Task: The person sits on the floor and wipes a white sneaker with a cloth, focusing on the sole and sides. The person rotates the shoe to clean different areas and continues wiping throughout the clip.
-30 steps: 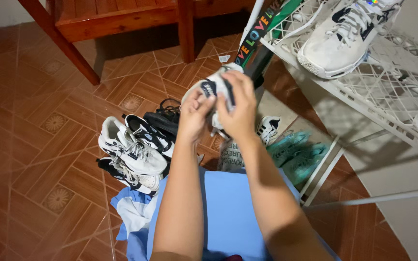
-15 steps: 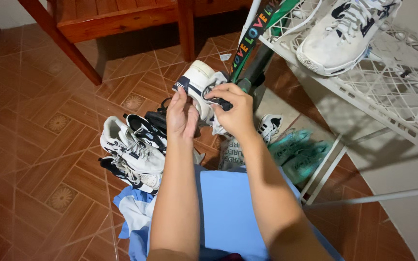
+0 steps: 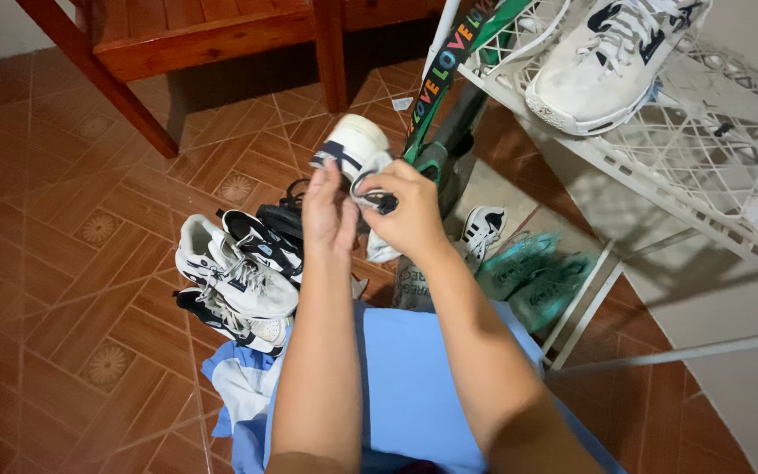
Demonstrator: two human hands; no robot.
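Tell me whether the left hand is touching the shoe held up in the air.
Touching. The head view shows the left hand with its fingertips pinching the white shoe at its dark strap, no gap between them, while the right hand grips it below.

Person, head-camera view, own body only.

- Left hand (image 3: pixel 331 211): bare, no glove, ring or watch showing.
- Right hand (image 3: pixel 410 215): bare, no glove, ring or wristband showing.
- Forearms: both bare along their whole visible length; no sleeve edge comes into view.
- Clothing: light blue garment (image 3: pixel 414 386), plain smooth fabric without visible print, seen below and between the forearms; a paler, whitish-blue fold of cloth hangs at its left edge.
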